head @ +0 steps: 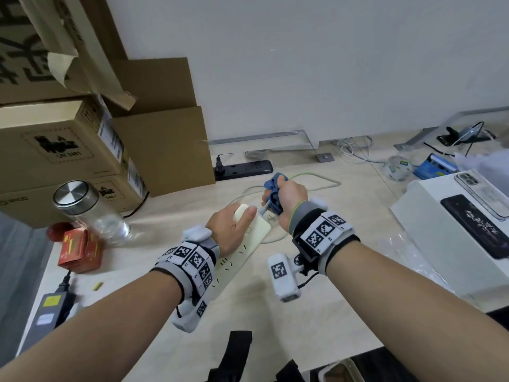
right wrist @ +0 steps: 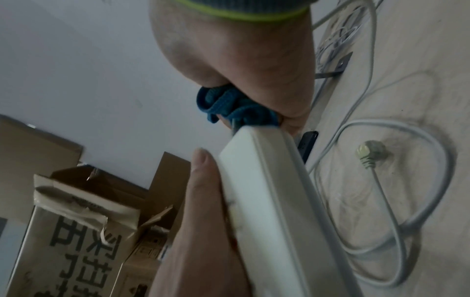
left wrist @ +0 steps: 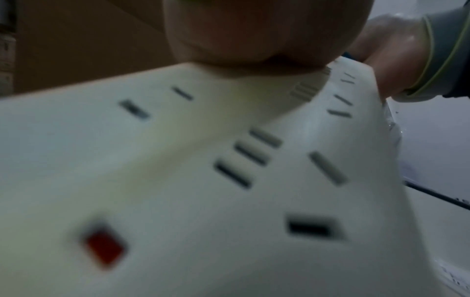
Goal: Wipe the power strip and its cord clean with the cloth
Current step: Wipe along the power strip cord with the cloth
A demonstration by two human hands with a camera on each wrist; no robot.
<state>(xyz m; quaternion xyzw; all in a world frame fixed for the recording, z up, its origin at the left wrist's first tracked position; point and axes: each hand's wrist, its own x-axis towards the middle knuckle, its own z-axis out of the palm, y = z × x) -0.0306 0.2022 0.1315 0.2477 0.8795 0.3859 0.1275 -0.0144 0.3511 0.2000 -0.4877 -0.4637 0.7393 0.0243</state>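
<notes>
A cream power strip (head: 248,241) lies tilted over the desk, and my left hand (head: 234,226) grips its far end with the thumb on top. The left wrist view shows its socket slots and a red switch (left wrist: 104,245) up close. My right hand (head: 286,198) holds a bunched blue cloth (head: 274,186) wrapped round the cord where it leaves the strip's end. In the right wrist view the cloth (right wrist: 229,108) sits against that end of the strip (right wrist: 264,197). The pale cord (right wrist: 417,201) loops on the desk, its plug (right wrist: 368,152) lying loose.
Cardboard boxes (head: 68,150) are stacked at the left, with a glass jar (head: 91,210) and a red box (head: 80,249) in front. A black power strip (head: 242,169) lies by the wall. A white box with phones (head: 468,224) stands at the right.
</notes>
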